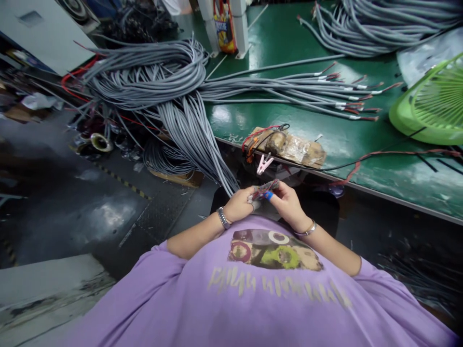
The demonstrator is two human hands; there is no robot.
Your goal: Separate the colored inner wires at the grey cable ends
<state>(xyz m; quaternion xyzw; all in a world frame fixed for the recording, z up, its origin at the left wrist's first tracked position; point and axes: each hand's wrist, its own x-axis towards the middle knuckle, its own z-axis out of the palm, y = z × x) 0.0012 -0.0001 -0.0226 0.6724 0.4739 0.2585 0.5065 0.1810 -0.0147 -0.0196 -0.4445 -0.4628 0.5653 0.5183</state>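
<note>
Close in front of my purple shirt, both hands meet over a grey cable end (263,190) with thin red and dark wires showing. My left hand (239,204) is closed around the cable, a watch on its wrist. My right hand (287,202) pinches the wire ends, a blue cover on one fingertip and a bracelet on the wrist. The cable runs up to a thick bundle of grey cables (191,130) hanging off the green table (325,135).
A taped block with red wires (289,144) and a pink clip (264,164) sit at the table edge. More grey cables with stripped ends (307,89) lie across the table. A green fan (432,103) stands at right. Dark floor lies at left.
</note>
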